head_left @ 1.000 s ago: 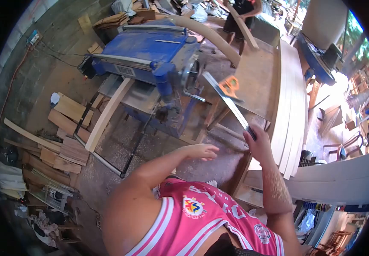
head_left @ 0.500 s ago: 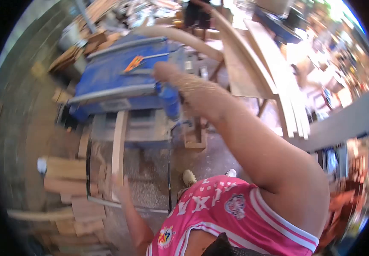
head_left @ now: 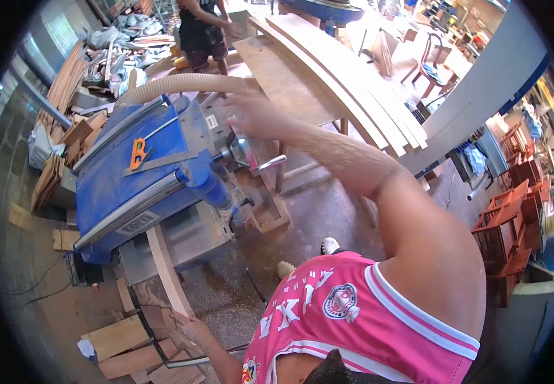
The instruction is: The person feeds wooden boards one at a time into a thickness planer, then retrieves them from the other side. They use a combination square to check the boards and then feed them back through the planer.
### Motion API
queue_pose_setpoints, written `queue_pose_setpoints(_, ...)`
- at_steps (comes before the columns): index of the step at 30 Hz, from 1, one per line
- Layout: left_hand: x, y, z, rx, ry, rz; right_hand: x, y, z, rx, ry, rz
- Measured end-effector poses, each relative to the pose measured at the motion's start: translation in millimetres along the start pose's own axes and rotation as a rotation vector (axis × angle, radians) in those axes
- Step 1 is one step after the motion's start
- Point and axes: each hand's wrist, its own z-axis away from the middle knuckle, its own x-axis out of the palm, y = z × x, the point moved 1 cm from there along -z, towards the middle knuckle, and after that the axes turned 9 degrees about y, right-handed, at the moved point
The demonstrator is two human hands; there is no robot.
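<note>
My right hand (head_left: 251, 114) reaches out over the blue planer (head_left: 137, 176), fingers apart and holding nothing, just above its metal crank handle (head_left: 251, 157). A steel square with an orange handle (head_left: 141, 153) lies flat on the planer's top. A curved wooden strip (head_left: 167, 272) sticks out of the planer's near side toward me. My left hand (head_left: 190, 329) is low in view at that strip's near end, touching it. Its grip is blurred and partly hidden by my pink jersey.
A tan dust hose (head_left: 187, 83) arcs off the planer's back. Long curved boards (head_left: 347, 83) are stacked on a wooden table (head_left: 277, 77) to the right. Another person (head_left: 203, 32) stands beyond. Wood offcuts (head_left: 120, 339) lie on the floor; red chairs (head_left: 507, 217) stand at right.
My right hand carried the orange-handled square from the table side over to the planer, set it on top and let go. My left hand dropped to the curved strip's near end.
</note>
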Motion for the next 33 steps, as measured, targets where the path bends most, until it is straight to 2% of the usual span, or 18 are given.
queue_pose_setpoints(1,1,0,-1,0.060,0.089,-0.014,-38,10,20,0.193,0.015,0.071)
queue_pose_setpoints(2,-2,4,-2,0.073,0.085,-0.017,-67,34,53,0.179,0.114,0.107)
queue_pose_setpoints(3,-7,11,-4,0.072,0.071,-0.032,-86,65,89,0.201,0.123,0.234)
queue_pose_setpoints(4,-12,18,-7,0.071,0.056,-0.050,-105,78,123,0.411,0.072,0.350)
queue_pose_setpoints(5,-19,26,-11,0.071,0.052,-0.056,-118,96,157,0.499,0.055,0.350)
queue_pose_setpoints(6,-26,35,-16,-0.001,-0.048,-0.060,-127,111,185,0.580,0.032,0.342)
queue_pose_setpoints(7,-31,40,-17,-0.086,-0.150,-0.066,-129,110,209,0.597,0.075,0.415)
queue_pose_setpoints(8,-28,37,-18,-0.114,-0.152,-0.084,-129,107,223,0.609,0.071,0.444)
queue_pose_setpoints(9,-16,31,-22,-0.052,-0.096,-0.064,-128,92,224,0.638,0.050,0.402)
queue_pose_setpoints(10,-4,25,-24,0.008,-0.043,-0.046,-119,86,229,0.595,0.050,0.371)
queue_pose_setpoints(12,18,13,-29,0.000,-0.027,0.029,-95,81,231,0.513,-0.003,0.284)
queue_pose_setpoints(14,34,1,-30,0.066,-0.018,-0.054,-67,67,222,0.410,-0.062,0.240)
queue_pose_setpoints(19,16,26,-45,-0.090,-0.053,-0.047,-16,25,179,0.085,-0.157,0.196)
queue_pose_setpoints(21,40,15,-47,0.015,0.025,-0.046,6,16,165,0.051,-0.199,0.153)
queue_pose_setpoints(23,35,22,-51,-0.011,0.022,-0.068,26,12,157,0.031,-0.300,0.279)
queue_pose_setpoints(25,30,31,-52,-0.017,0.017,-0.082,37,7,151,-0.046,-0.304,0.307)
queue_pose_setpoints(30,32,38,-66,-0.012,0.003,-0.106,47,2,142,0.020,-0.449,0.390)
queue_pose_setpoints(33,33,43,-73,0.003,0.008,-0.132,52,4,148,-0.051,-0.358,0.448)
